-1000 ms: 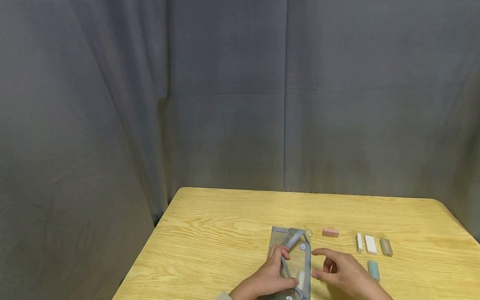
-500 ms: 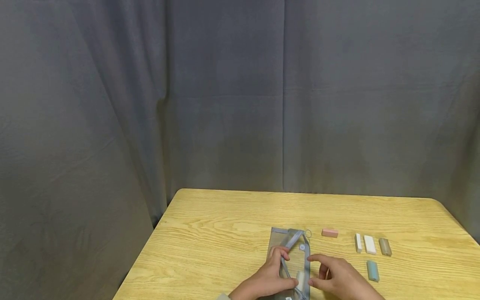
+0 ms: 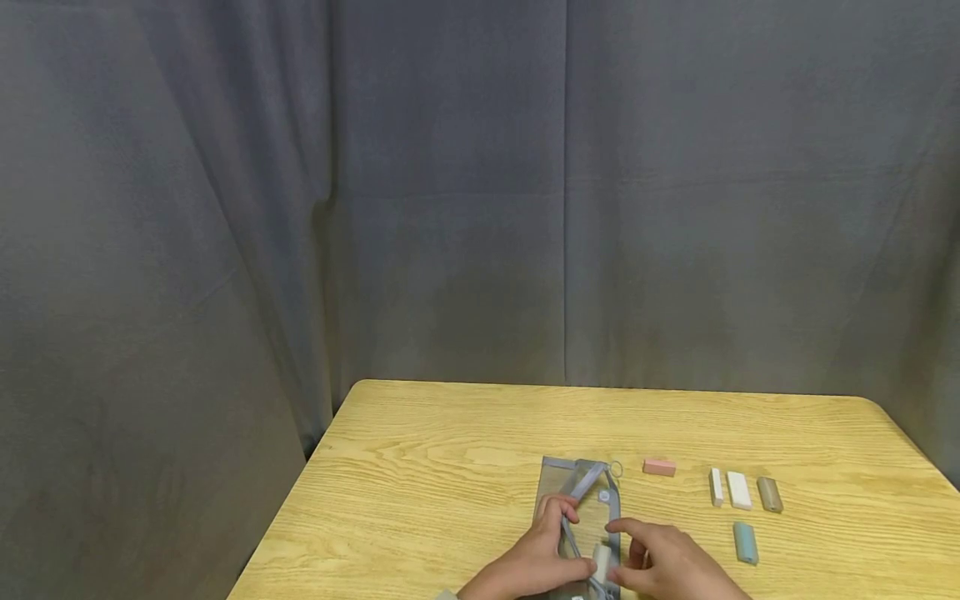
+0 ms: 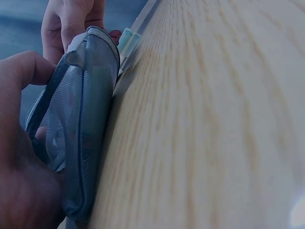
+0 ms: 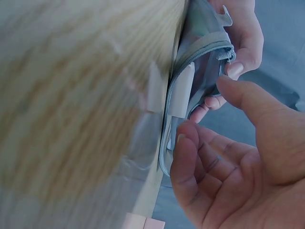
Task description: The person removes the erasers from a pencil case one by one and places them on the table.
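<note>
A grey see-through mesh zip pouch (image 3: 555,473) lies on the table with its zipped mouth spread apart. My left hand (image 3: 534,557) grips the pouch by one side of that mouth, thumb and fingers on its edge. Inside the pouch is a white eraser (image 3: 602,563), near my left thumb; the right wrist view also shows this eraser (image 5: 182,90) within the zip edge. My right hand (image 3: 663,562) is at the opposite zip edge, thumb and index finger apart, nothing between them. Whether its fingertips touch the edge is hard to tell.
To the right lie a pink eraser (image 3: 659,467), a narrow white block (image 3: 716,487), a wider white eraser (image 3: 738,490), a grey-brown eraser (image 3: 769,494) and a blue one (image 3: 746,542). A metal ring (image 3: 617,469) hangs at the pouch's far end. Grey curtains surround the wooden table (image 3: 420,442).
My right hand has moved left, from beside the pouch to over its near zip edge. My left hand keeps its grip on the pouch, and the loose erasers stay put.
</note>
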Demonstrator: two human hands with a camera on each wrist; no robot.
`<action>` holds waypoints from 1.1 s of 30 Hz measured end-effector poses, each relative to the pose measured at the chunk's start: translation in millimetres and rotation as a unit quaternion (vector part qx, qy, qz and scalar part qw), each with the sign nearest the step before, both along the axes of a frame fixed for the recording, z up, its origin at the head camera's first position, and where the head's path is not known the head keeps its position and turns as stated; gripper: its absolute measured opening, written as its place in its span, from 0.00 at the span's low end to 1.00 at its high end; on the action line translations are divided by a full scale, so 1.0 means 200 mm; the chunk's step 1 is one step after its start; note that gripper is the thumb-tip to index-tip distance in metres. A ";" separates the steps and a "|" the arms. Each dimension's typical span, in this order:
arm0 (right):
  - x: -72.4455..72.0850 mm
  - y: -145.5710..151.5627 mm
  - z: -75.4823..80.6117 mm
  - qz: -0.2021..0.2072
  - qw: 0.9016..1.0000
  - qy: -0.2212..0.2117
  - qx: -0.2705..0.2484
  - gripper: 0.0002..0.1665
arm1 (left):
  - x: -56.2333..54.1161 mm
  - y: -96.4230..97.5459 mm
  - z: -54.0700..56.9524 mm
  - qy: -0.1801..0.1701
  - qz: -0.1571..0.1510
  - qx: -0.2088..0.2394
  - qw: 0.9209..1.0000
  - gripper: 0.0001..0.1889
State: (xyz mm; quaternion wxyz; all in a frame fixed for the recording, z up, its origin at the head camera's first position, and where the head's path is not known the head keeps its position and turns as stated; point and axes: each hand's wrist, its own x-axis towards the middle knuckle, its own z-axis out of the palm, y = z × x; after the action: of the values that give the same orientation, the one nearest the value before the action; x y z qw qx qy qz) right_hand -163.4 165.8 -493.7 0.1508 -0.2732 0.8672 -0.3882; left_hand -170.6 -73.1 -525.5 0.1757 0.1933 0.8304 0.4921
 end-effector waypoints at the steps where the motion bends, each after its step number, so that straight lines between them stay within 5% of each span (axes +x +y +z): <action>1: 0.00 0.00 0.00 -0.002 1.000 -0.004 0.002 0.31 | 0.00 0.00 0.00 -0.001 -0.001 0.001 1.000 0.26; 15: 0.01 -0.04 0.00 -0.005 0.999 -0.041 0.023 0.31 | 0.00 0.00 0.00 0.008 -0.001 -0.002 1.000 0.27; 33: -0.01 -0.04 -0.03 0.022 0.999 -0.025 0.024 0.28 | 0.00 0.00 0.00 0.016 -0.003 -0.001 1.000 0.28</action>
State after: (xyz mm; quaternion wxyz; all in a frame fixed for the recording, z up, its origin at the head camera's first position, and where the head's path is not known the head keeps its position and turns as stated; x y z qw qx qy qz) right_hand -164.8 157.0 -499.0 0.1873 -0.2788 0.8658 -0.3709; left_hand -171.5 -72.7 -526.4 0.1637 0.2038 0.8331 0.4875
